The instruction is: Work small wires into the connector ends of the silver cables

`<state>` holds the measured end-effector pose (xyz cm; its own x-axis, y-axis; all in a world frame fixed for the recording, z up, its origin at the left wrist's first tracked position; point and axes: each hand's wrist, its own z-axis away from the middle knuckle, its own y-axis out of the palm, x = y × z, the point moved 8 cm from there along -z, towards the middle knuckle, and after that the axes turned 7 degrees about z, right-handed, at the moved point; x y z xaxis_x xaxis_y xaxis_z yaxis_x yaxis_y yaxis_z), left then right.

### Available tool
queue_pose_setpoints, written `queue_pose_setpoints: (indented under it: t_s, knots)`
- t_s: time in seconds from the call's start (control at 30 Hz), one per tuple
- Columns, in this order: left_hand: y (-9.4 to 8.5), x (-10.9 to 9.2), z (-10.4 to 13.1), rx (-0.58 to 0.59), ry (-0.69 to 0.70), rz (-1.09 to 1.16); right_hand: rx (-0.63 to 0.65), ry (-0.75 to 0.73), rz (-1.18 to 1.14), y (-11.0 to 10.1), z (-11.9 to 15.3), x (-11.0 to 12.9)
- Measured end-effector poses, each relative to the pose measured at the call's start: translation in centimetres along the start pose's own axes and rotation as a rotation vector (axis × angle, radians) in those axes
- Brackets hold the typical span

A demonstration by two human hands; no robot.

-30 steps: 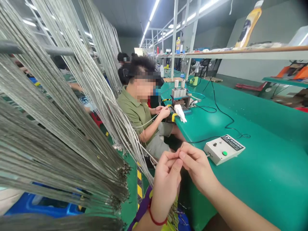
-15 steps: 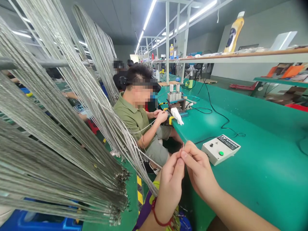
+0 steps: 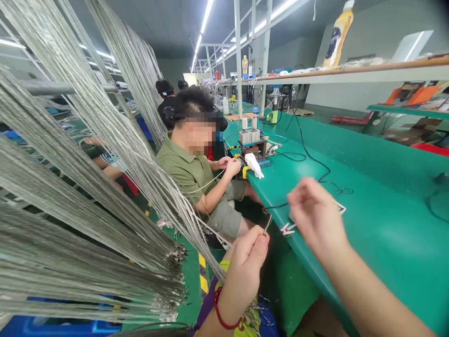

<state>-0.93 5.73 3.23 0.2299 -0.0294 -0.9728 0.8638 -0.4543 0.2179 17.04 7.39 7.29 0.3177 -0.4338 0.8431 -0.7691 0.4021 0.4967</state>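
Note:
Low in the centre, my left hand (image 3: 247, 252), with a red cord on its wrist, pinches a cable end whose thin coloured wires (image 3: 268, 223) stick up past the fingertips. My right hand (image 3: 314, 210) is raised over the green table's edge, apart from the left. Its fingers are bent and smeared by motion, so whether they hold anything cannot be made out. Behind it a white control box (image 3: 341, 207) is mostly hidden. A pale pink clip (image 3: 287, 229) sits at the table edge, just left of the right hand.
Bundles of silvery braided cables (image 3: 115, 154) hang across the left side. A person in a green shirt (image 3: 185, 168) sits ahead, working on a cable beside a small press (image 3: 250, 140) and a white glove (image 3: 253, 164). A shelf (image 3: 368, 70) with a bottle (image 3: 338, 35) runs above the green table (image 3: 386, 224).
My right hand has left my left hand and moved right and up, in front of the control box. My left hand still holds the wires. The pink clip has come into sight.

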Motion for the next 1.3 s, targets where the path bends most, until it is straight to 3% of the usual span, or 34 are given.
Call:
queue_pose_setpoints:
  t_s: [0.07,0.1,0.2,0.27,0.4,0.5,0.6,0.67,0.7,0.77,0.87,0.9,1.0,1.1,1.17,1.3]
  knots:
    - [-0.3,-0.1,-0.3,-0.042,0.022,0.064,-0.075,-0.068,-0.035,-0.7,-0.3,0.5]
    - [-0.4,-0.4,-0.6,-0.066,0.05,0.087,-0.024,-0.051,-0.012,0.0,0.0,0.1]
    - [-0.8,-1.1,-1.2,-0.151,0.132,0.107,0.403,0.062,0.167,4.3,3.2,-2.6]
    - [-1.2,-1.0,-1.4,-0.208,0.132,0.079,0.467,0.05,0.264,5.3,5.1,-3.5]
    - [-1.1,-1.3,-1.0,-0.228,0.189,-0.123,0.411,0.073,0.281,5.3,6.1,-3.6]
    - [-0.3,-1.4,-0.5,-0.174,0.233,-0.265,0.326,0.16,0.209,4.0,4.8,-3.5]
    - [0.3,-0.8,0.0,-0.122,0.223,-0.321,0.106,0.13,0.157,0.6,1.3,-2.3]
    - [0.1,-0.4,0.1,-0.13,0.208,-0.301,-0.112,-0.025,0.093,-2.2,-0.8,-0.2]
    - [-0.2,-0.2,0.1,-0.151,0.206,-0.278,-0.158,-0.096,0.082,-2.8,-1.4,0.6]
    - [-0.9,-0.2,-0.3,-0.204,0.218,-0.231,-0.075,-0.097,0.147,-2.1,-1.4,0.3]
    - [-2.2,-0.8,-1.0,-0.287,0.283,-0.201,0.322,0.049,0.338,2.2,1.9,-3.5]
    - [-2.6,-1.0,-1.1,-0.309,0.298,-0.212,0.379,0.081,0.369,3.0,3.3,-4.7]
    - [-3.1,-1.1,-1.2,-0.301,0.304,-0.308,0.327,0.123,0.385,3.6,5.7,-6.9]
    - [-2.8,-0.9,-1.0,-0.243,0.293,-0.433,0.268,0.207,0.317,3.3,5.9,-7.8]
    - [-2.7,-0.9,-0.8,-0.237,0.292,-0.49,0.29,0.237,0.296,3.3,5.6,-7.7]
    - [-2.5,-0.8,-0.9,-0.235,0.268,-0.577,0.336,0.153,0.335,3.6,5.3,-6.6]
